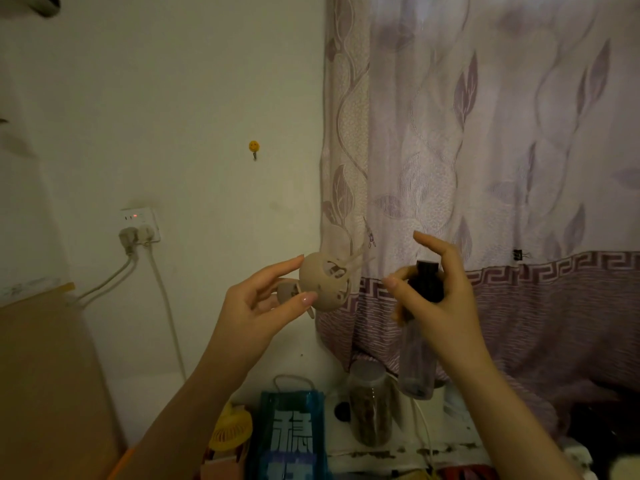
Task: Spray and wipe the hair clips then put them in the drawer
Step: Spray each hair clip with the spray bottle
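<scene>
Pinching a beige claw hair clip (325, 285) between thumb and curled fingers, the left hand (258, 308) holds it raised before the wall, level with the other hand. Just beside it, the right hand (438, 289) wraps around the neck of a clear spray bottle (417, 344) with a dark cap, its forefinger lifted above the nozzle. Both hands stay apart, bottle upright.

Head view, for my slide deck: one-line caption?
Left hand holds beige hair clip; right hand aims spray bottle at it.
</scene>
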Motion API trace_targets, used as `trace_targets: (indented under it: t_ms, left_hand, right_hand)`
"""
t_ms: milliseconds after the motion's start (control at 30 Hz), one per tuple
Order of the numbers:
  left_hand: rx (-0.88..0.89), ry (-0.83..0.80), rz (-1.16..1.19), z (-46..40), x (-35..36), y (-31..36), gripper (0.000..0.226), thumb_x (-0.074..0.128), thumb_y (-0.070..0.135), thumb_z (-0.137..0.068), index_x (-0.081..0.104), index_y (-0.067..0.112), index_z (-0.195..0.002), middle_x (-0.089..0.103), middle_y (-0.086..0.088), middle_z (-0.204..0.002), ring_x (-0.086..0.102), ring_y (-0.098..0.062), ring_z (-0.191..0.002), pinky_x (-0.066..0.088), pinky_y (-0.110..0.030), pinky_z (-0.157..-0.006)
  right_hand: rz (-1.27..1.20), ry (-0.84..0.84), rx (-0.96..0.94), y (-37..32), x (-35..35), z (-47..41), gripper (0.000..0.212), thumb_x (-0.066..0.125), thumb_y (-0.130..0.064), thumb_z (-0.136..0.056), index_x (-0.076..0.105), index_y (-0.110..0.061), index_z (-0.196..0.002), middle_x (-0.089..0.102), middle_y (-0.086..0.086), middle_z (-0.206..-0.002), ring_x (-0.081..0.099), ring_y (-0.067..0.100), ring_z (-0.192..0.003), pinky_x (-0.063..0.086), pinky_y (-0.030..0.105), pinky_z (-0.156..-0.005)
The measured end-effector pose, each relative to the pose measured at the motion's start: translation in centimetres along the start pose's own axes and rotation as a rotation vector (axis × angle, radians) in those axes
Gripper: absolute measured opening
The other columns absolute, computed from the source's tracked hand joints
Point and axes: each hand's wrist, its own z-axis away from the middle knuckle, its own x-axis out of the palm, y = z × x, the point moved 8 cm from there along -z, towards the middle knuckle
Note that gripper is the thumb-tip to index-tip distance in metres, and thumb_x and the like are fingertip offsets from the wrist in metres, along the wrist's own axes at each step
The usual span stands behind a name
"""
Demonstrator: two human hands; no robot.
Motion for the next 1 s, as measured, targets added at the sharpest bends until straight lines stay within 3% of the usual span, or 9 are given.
trace_targets:
  t_ms: [133,267,400,500,600,767,900,1000]
  left_hand:
    - [-0.029,-0.015,0.001,0.7,0.3,-0.6,0.048,0.071,0.024,-0.068,0.064,0.026,-0.115,0.074,0.006,-0.089,0.07,-0.009,-0.085,0.051,-0.011,-0.073]
    - [-0.072,-0.03,0.001,1.5,0.6,-1.5,0.048,0.07,0.021,-0.067,0.063,0.025,-0.114,0.075,0.007,-0.089,0.07,-0.009,-0.084,0.052,-0.013,-0.074]
    - [-0.098,-0.062,-0.004,2.4,0.9,-2.2,0.042,0.069,0.009,-0.075,0.061,0.027,-0.112,0.074,0.008,-0.089,0.07,-0.007,-0.081,0.052,-0.011,-0.07]
    - [-0.126,-0.076,0.014,3.1,1.2,-2.9,0.044,0.068,0.017,-0.072,0.06,0.027,-0.114,0.075,0.003,-0.09,0.071,-0.013,-0.081,0.053,-0.014,-0.07]
    - [-0.143,-0.083,0.02,3.8,1.4,-3.7,0.046,0.068,0.023,-0.072,0.059,0.029,-0.117,0.075,0.0,-0.09,0.071,-0.017,-0.081,0.054,-0.017,-0.072]
    - [-0.129,-0.09,-0.011,4.7,1.6,-4.8,0.045,0.067,0.024,-0.074,0.058,0.029,-0.118,0.074,0.003,-0.094,0.071,-0.013,-0.085,0.054,-0.016,-0.074]
    - [-0.18,-0.075,-0.012,5.7,1.6,-6.2,0.046,0.066,0.03,-0.07,0.058,0.032,-0.116,0.072,0.0,-0.09,0.07,-0.012,-0.088,0.055,-0.019,-0.078]
    - [-0.225,-0.049,-0.003,6.6,1.6,-7.3,0.045,0.067,0.027,-0.07,0.061,0.03,-0.114,0.071,-0.001,-0.089,0.069,-0.01,-0.087,0.053,-0.016,-0.076]
  right_hand:
    - [0.018,-0.015,0.058,0.9,0.3,0.7,0.076,0.074,-0.031,-0.063,0.047,-0.031,-0.134,0.068,0.004,-0.099,0.062,0.011,-0.061,0.053,0.023,-0.054]
    - [0.028,-0.078,0.126,1.8,0.9,1.5,0.075,0.074,-0.033,-0.061,0.047,-0.036,-0.131,0.067,-0.003,-0.108,0.063,0.012,-0.057,0.054,0.024,-0.054]
    - [0.018,-0.128,0.18,2.7,1.3,2.3,0.078,0.075,-0.036,-0.058,0.049,-0.031,-0.132,0.065,-0.007,-0.106,0.064,0.007,-0.058,0.054,0.022,-0.053]
    - [0.012,-0.16,0.207,3.3,1.6,3.0,0.07,0.076,-0.034,-0.059,0.053,-0.034,-0.126,0.066,-0.005,-0.107,0.064,0.005,-0.058,0.053,0.023,-0.051]
    - [0.024,-0.192,0.236,3.9,1.8,3.7,0.066,0.076,-0.039,-0.059,0.055,-0.036,-0.122,0.065,0.001,-0.107,0.063,0.014,-0.053,0.053,0.024,-0.051]
    - [0.056,-0.186,0.279,5.2,1.7,5.1,0.064,0.076,-0.037,-0.061,0.057,-0.033,-0.121,0.069,-0.012,-0.099,0.068,0.011,-0.074,0.053,0.023,-0.051]
    - [0.072,-0.18,0.316,6.5,1.6,6.2,0.063,0.076,-0.038,-0.061,0.057,-0.034,-0.121,0.069,-0.011,-0.098,0.068,0.017,-0.071,0.057,0.032,-0.053]
    - [0.092,-0.177,0.35,7.6,1.5,7.1,0.063,0.076,-0.036,-0.063,0.057,-0.03,-0.123,0.069,-0.012,-0.098,0.068,0.011,-0.075,0.057,0.028,-0.053]
